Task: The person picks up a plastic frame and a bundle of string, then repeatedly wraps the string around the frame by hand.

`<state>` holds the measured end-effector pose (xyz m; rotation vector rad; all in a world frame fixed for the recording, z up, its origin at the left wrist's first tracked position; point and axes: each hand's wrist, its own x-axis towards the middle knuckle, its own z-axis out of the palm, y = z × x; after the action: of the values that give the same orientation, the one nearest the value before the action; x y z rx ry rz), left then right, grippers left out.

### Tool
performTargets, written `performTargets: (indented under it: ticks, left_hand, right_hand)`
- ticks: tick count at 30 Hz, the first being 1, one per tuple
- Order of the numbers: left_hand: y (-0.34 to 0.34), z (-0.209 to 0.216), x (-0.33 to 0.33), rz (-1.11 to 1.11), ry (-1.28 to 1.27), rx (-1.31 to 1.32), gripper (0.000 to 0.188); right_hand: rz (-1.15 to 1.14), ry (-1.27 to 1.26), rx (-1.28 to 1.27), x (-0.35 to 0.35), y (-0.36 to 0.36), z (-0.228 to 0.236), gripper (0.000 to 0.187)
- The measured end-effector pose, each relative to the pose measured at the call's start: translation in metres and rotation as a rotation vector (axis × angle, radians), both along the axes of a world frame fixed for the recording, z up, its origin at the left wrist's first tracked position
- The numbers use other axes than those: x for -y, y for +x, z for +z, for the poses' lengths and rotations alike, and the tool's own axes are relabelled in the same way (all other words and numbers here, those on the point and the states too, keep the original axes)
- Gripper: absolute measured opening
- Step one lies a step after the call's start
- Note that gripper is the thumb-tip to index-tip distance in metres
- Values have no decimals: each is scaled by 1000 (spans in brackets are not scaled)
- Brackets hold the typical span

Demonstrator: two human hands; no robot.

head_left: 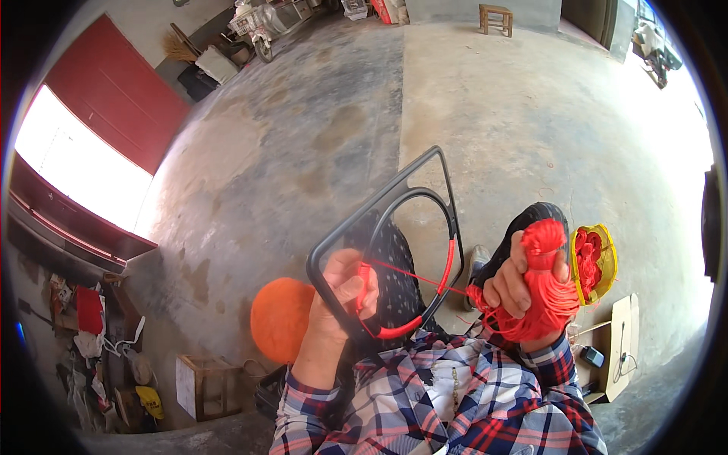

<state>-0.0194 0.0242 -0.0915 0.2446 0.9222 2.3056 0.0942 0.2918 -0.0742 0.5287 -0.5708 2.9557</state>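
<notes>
A black rectangular frame (373, 199) with a round ring (410, 195) inside it stands tilted over my lap. Parts of the ring are wrapped in red cord. My left hand (350, 282) is closed on the ring's left side, at a red-wrapped stretch. In my right hand (509, 284) is a thick hank of red cord (540, 303), tied near its top, with loose loops spreading below. A thin red strand (413, 274) runs taut from the ring at my left fingers to the hank, crossing the ring's opening.
Beside my right knee sits a yellow bag (607, 282) with red bundles in it. An opened cardboard box (623, 341) lies at right. An orange round object (282, 320) is by my left forearm, near a small wooden crate (203, 387). A wooden stool (496, 14) stands far off.
</notes>
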Motion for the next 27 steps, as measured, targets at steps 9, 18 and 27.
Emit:
performTargets:
  ticks: [9, 18, 27]
  left_hand:
    - [3, 4, 7, 44, -47, -56, 31]
    - [32, 10, -29, -47, 171, -14, 37]
    - [34, 9, -35, -19, 26, 100, 36]
  right_hand:
    - [-123, 37, 514, 2, -27, -50, 33]
    - [131, 625, 251, 45, -42, 14, 36]
    - [60, 243, 283, 37, -51, -19, 14]
